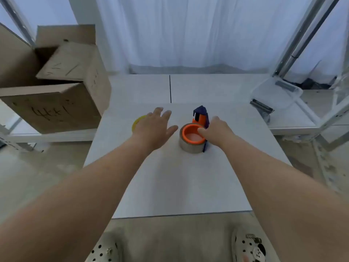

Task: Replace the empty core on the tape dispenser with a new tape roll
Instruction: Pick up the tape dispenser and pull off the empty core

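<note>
The tape dispenser (201,116), dark blue and orange, lies on its side on the white table (170,176). A thin, greyish ring (190,147) sits around its orange wheel (192,134). My right hand (217,129) rests on the dispenser, thumb on the wheel's rim. Left of the dispenser my left hand (154,125) hovers with its fingers spread and nothing in it. A yellow tape roll (137,122) lies flat on the table, half hidden under my left hand.
An open cardboard box (54,87) stands on a shelf at the left. A clear plastic container (277,93) and a dark metal part (261,108) sit at the table's right rear. White curtains hang behind. Metal frame posts rise at the right.
</note>
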A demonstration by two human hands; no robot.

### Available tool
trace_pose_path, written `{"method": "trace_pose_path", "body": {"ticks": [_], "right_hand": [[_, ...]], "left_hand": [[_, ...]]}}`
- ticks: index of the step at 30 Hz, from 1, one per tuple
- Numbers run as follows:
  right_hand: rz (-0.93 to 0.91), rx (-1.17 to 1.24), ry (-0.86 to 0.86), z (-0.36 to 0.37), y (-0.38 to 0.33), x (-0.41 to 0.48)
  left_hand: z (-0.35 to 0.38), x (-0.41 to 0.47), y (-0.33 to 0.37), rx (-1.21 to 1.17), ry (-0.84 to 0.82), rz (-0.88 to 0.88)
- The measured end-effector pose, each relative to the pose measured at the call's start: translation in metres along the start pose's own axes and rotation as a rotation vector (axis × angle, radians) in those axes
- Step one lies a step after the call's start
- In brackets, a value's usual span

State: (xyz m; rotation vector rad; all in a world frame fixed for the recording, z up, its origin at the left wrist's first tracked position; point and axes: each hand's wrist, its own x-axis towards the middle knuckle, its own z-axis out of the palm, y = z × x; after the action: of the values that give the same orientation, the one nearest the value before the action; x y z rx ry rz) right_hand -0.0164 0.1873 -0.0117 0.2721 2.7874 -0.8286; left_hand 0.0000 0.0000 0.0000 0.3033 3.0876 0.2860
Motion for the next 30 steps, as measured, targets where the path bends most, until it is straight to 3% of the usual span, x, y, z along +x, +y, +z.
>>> {"method": "trace_pose_path", "body": {"ticks": [6, 11, 20, 24, 30], "right_hand": [[0.077, -0.057, -0.009, 0.014, -0.004, 0.015], [0.056, -0.009, 0.037, 0.015, 0.003, 0.013], [-0.081, 0.281, 0.221, -0.002, -0.003, 0.000], [-0.138, 0.515, 0.076, -0.005, -0.013, -0.005], [-0.244, 0.650, 0.021, -0.010, -0.027, -0.008]], "left_hand": [[0.013, 0.008, 0.003, 0.171, -0.136, 0.048], [0.004, 0.017, 0.005, 0.115, -0.052, 0.054], [0.015, 0.023, 0.024, -0.646, -0.158, -0.229], [0.009, 0.020, 0.030, -0.921, 0.021, -0.276], [-0.010, 0.022, 0.019, -0.817, 0.349, -0.206]]}}
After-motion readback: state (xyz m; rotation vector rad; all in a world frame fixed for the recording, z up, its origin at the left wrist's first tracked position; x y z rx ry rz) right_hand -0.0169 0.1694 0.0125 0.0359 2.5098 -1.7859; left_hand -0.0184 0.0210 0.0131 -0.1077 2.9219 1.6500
